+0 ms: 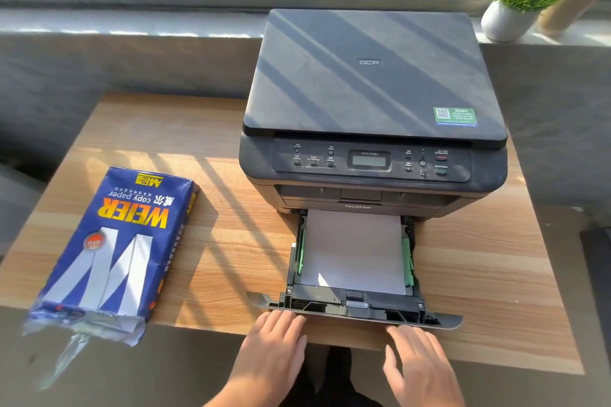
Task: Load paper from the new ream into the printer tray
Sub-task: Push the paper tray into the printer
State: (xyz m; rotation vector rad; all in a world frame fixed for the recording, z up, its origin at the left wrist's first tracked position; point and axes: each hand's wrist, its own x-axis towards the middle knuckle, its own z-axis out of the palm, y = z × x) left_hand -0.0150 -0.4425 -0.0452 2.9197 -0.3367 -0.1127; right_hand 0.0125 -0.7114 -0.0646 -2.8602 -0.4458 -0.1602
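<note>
Both hands sit at the near edge of the table (211, 241), fingers flat and lightly spread, holding nothing. The left hand (274, 345) has its fingertips against the front lip of the printer tray (357, 309); the right hand (418, 360) does the same toward the tray's other end. Just beyond the fingertips the tray stands pulled out of the printer (373, 102), and a white stack of paper (353, 251) lies in it between green side guides (407, 258). Well off to the outside of the left hand, apart from it, lies the blue ream (112, 241), its near end torn open with loose wrapper hanging over the table edge. Judged from this, loading looks done and the closing step is in hand: paper seated, tray not yet home. The next move calls for an even push from both hands, straight away from the body, so the tray slides in square and does not skew. Whether the stack sits under its fill mark cannot be told from here.
</note>
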